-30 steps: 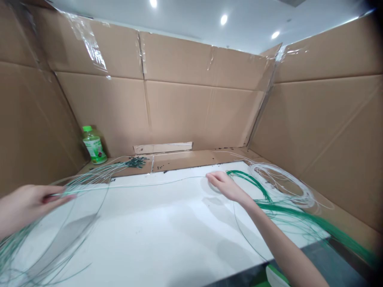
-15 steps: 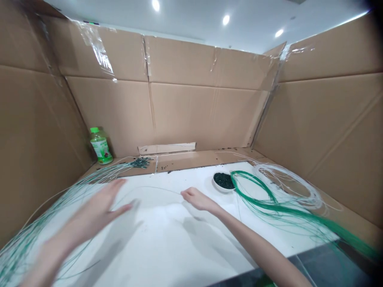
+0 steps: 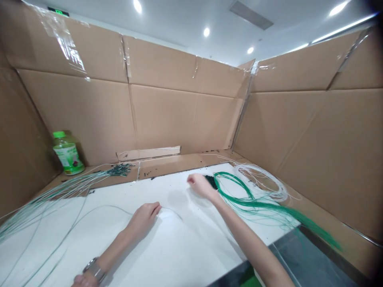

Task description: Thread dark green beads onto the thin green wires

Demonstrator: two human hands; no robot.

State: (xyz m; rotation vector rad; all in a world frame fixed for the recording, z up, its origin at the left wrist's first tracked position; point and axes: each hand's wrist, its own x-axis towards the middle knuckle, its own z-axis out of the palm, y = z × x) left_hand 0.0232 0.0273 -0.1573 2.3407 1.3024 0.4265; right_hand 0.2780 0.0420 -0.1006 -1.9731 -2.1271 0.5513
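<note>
The left hand [image 3: 143,217] rests low on the white tabletop [image 3: 185,255], its grip nearly closed, fingertips pinched on a thin pale strand [image 3: 104,208]. The strand arcs away from that hand to the left and curves down toward the near left corner, so its long axis runs roughly left to right across the tabletop; a short stretch also seems to continue to the right past the fingertips, though it is too faint to be sure. The right hand [image 3: 201,186] sits farther back and to the right, fingers curled in a loose fist over a small dish of dark pieces [image 3: 211,181]; whether it actually holds anything I cannot tell. Just right of it lie a green bundle of strands [image 3: 257,205] and a white coil [image 3: 263,181]. A wristwatch [image 3: 95,270] circles the left wrist.
</note>
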